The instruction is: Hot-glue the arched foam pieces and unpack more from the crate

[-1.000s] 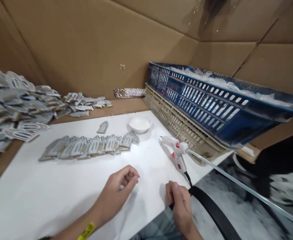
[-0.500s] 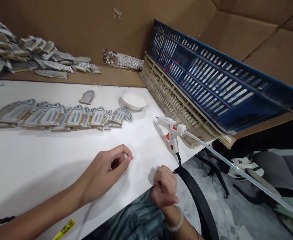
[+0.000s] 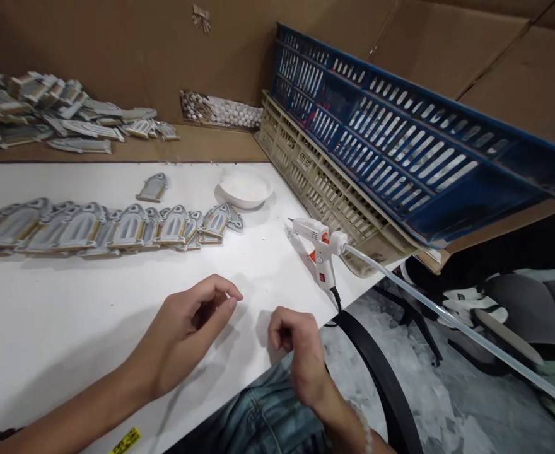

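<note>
My left hand point(image 3: 190, 334) rests on the white table point(image 3: 93, 340), thumb and fingertips close together around a hollow palm, with nothing visible in it. My right hand point(image 3: 299, 347) is at the table's front edge, its fingers curled in; nothing shows in it. Beyond my hands, a row of overlapping grey-white arched window pieces point(image 3: 128, 227) runs across the left half. One single arched piece point(image 3: 153, 187) lies behind the row. A white round dish point(image 3: 245, 188) sits right of it. Nearest to my right hand is a white glue gun point(image 3: 323, 252) with a long clear stick.
At the right stand a beige crate point(image 3: 306, 167) and a blue crate point(image 3: 376, 126). A heap of arched pieces point(image 3: 55, 107) lies at the back left by a cardboard wall point(image 3: 116, 50). A chair point(image 3: 528, 309) is beyond the table's right edge.
My right hand has moved left and turned, coming nearer my left hand. The view has shifted slightly. My left hand keeps nearly the same pose.
</note>
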`<state>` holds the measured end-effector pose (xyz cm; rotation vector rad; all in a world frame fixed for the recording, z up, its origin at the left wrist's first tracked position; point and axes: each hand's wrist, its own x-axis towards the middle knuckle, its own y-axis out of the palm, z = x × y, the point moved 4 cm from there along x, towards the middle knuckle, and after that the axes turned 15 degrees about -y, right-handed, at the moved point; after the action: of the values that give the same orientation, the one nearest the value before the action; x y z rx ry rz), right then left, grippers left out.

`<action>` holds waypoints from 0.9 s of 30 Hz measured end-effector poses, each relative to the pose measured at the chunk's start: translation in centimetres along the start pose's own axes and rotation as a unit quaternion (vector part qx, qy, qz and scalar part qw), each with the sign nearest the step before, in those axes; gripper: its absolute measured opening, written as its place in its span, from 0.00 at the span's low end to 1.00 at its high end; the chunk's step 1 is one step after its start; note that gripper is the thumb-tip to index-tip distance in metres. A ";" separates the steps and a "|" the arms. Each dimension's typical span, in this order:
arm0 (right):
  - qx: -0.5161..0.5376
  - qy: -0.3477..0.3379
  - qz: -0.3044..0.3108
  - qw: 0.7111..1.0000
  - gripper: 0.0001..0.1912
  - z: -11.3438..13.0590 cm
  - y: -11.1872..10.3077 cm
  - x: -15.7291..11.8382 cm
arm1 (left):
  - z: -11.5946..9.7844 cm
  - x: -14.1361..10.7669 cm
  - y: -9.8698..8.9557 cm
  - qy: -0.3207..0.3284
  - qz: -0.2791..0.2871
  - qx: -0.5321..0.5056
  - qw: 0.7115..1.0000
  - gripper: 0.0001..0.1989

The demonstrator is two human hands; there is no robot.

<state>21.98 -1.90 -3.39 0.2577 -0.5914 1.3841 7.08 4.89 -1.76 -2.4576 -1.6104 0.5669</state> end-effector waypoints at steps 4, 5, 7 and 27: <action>0.527 0.258 0.180 0.789 0.36 1.7 5.0 2.3 | -1.7 -1.5 -1.2 0.101 -0.046 -0.081 0.990 0.09; 0.611 0.270 0.201 0.716 0.38 2.1 6.2 2.8 | -2.0 -1.9 -1.3 0.099 -0.023 -0.106 0.989 0.13; 0.712 0.286 0.216 0.603 0.40 2.5 8.4 3.2 | -2.1 -2.2 -1.1 0.047 0.033 -0.152 0.987 0.20; 0.853 0.148 0.147 0.478 0.39 2.4 10.6 2.6 | -2.0 -3.1 -0.4 -0.048 0.055 -0.263 0.962 0.12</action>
<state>11.29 1.07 -1.78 1.5155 1.3936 1.8287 6.46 2.40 0.96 -2.9492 -1.8681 0.3005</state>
